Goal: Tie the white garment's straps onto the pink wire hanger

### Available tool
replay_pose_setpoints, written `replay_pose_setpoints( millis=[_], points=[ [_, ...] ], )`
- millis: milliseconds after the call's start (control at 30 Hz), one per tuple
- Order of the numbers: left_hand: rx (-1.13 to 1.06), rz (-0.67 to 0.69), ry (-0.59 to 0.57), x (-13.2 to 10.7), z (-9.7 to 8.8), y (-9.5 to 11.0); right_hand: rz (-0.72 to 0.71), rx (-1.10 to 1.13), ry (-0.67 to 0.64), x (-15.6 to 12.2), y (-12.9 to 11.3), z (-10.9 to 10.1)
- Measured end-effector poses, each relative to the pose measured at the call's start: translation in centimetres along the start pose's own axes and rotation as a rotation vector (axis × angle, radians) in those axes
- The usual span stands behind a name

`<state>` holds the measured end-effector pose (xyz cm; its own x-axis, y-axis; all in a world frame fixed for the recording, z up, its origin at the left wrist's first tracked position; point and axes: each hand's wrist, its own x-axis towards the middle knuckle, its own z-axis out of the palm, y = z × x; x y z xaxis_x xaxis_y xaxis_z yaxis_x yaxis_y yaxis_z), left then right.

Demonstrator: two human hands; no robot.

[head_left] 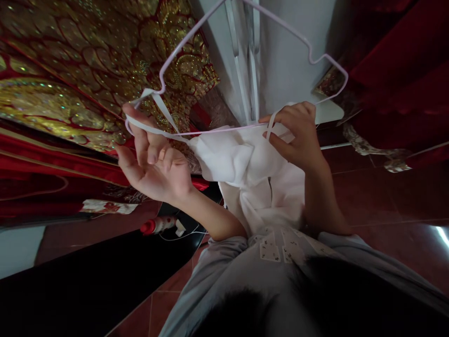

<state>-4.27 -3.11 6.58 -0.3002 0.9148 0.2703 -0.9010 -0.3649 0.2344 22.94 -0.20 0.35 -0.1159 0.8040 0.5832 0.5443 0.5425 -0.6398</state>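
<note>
A white garment point(242, 159) with thin straps hangs below a pale lilac hanger point(191, 32) in front of me. At the hanger's left end is my left hand point(157, 168), palm up. Its thumb and fingers are apart, and a white strap point(150, 128) loops over the index finger and the hanger's end. My right hand point(298, 135) is closed at the hanger's lower bar, right of the middle. Between its thumb and index finger runs another white strap point(271, 124). Its remaining fingers bend over the garment's top edge, partly hidden.
Gold-sequinned red garments point(168, 42) crowd the left, and dark red cloth point(403, 75) hangs at right. White cabinet doors with long handles point(245, 61) stand behind the hanger. A red-capped bottle point(159, 225) and a cable lie on a black surface point(105, 276) at lower left.
</note>
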Motion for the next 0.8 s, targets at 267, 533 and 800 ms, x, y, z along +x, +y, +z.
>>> replay_pose_setpoints(
  millis=[267,533,800],
  points=[
    [0.072,0.167,-0.035,0.7,1.2,2.1,-0.008,-0.007,-0.063,-0.2,-0.1,0.3],
    [0.863,0.257,0.35,0.3,-4.4,0.4,-0.03,-0.127,-0.022,-0.5,-0.3,1.1],
    [0.815,0.062,-0.099,-1.5,-1.9,-3.7,-0.113,-0.111,0.029,-0.6,-0.5,0.6]
  ],
)
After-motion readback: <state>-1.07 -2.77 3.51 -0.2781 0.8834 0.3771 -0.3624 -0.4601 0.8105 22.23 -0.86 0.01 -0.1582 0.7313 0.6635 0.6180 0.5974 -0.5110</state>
